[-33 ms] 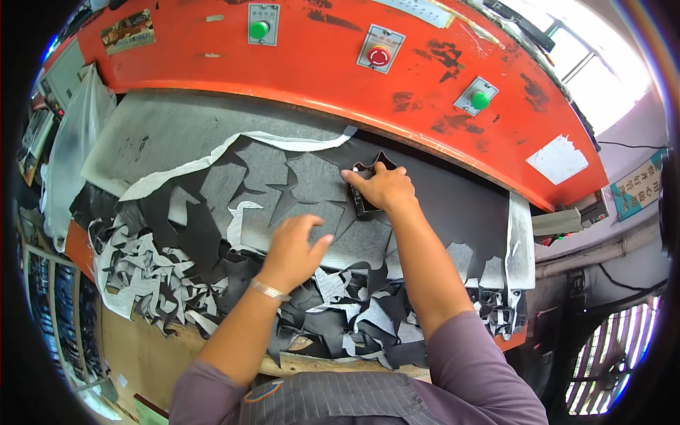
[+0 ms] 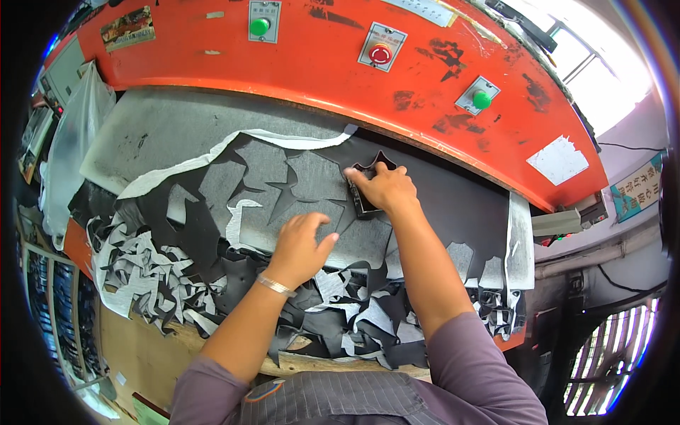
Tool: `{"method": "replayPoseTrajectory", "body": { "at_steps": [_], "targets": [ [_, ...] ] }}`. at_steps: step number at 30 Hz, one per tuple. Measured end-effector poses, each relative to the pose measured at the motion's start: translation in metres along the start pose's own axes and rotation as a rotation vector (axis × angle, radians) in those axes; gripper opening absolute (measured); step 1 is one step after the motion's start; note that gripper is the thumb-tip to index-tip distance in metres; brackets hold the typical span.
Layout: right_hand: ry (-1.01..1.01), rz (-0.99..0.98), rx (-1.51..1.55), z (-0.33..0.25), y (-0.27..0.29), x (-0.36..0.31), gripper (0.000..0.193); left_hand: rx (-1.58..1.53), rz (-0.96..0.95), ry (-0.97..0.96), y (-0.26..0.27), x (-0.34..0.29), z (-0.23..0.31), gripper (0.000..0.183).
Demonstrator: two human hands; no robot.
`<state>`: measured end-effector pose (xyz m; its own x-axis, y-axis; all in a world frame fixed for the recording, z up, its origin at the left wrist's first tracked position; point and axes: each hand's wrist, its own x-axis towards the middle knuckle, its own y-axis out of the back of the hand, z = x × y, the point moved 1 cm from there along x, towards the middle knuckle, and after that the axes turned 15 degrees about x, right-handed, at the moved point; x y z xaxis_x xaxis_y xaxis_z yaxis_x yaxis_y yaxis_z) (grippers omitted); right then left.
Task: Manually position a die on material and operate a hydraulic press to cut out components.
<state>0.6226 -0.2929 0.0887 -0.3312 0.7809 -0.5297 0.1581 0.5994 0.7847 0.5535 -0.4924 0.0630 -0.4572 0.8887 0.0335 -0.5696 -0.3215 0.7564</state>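
Along the far edge of the tabletop [image 2: 134,142] we see a red panel [image 2: 304,67] bounding the space. Over most of the surface lies a dark sheet [image 2: 453,180], its uncut stretch giving us open room toward the right edge. Scraps [image 2: 145,265] crowd the near edge and its left corner. We see the left grip [image 2: 297,249] over the middle, loosely spread; the right grip [image 2: 387,190] clasps a dark hollow die [image 2: 360,201] standing on the sheet near the far edge, right of centre.

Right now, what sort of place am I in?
Likely a die-cutting workshop: your right hand is on a cutting die over dark sheet material, offcuts lie heaped nearby, and a red-orange machine has push buttons.
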Motion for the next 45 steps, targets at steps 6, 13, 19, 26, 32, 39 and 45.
{"method": "replayPoseTrajectory", "body": {
  "at_steps": [6,13,19,26,32,39,45],
  "targets": [
    [0.366,0.040,0.214,0.095,-0.010,0.002,0.092,0.066,0.049,-0.112,-0.049,0.025,-0.006,0.032],
    [0.645,0.387,0.251,0.104,-0.052,-0.018,0.075,0.100,0.022,-0.072,-0.069,0.056,-0.008,0.034],
    [0.704,0.467,0.242,0.105,-0.054,-0.022,0.067,0.117,0.056,-0.126,-0.066,0.055,-0.012,0.031],
    [0.736,0.444,0.278,0.112,-0.053,-0.019,0.063,0.096,0.053,-0.122,-0.063,0.056,-0.011,0.031],
    [0.751,0.460,0.262,0.111,-0.055,-0.018,0.061,0.027,0.027,-0.054,-0.064,0.057,-0.015,0.030],
    [0.714,0.466,0.218,0.108,-0.056,-0.020,0.060,0.075,0.100,-0.115,-0.062,0.056,-0.013,0.032],
    [0.724,0.460,0.149,0.107,-0.047,-0.018,0.059,0.043,0.042,-0.094,-0.062,0.060,-0.007,0.035]
  ]
}}
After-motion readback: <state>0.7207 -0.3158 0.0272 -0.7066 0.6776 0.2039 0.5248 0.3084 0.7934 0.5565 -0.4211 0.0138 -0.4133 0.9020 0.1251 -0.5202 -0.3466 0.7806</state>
